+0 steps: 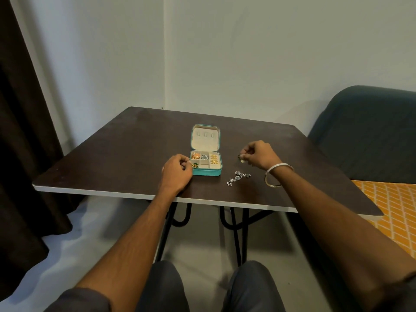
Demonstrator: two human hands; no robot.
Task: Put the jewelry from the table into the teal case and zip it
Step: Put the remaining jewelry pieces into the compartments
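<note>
Case (206, 163) open mid-table, mostly filled. Your left hand (177, 171) is curled at its left corner; contents unclear. Right hand (258, 155) pinches a small piece (241, 158). Carry it low to the free compartment. Dark pieces (238, 177) remain beside the case.

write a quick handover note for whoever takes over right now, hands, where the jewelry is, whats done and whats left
Left hand: curled at the left front corner of the teal case, fingers at a green-and-gold piece in the front-left compartment; whether it still grips it is unclear.
Right hand: right of the case, pinching a small dark piece just above the table.
Done: case open, lid up; gold and silver pieces in the back row of compartments.
Left: the pinched piece, the dark beaded cluster on the table in front of the right hand, then close and zip.
</note>
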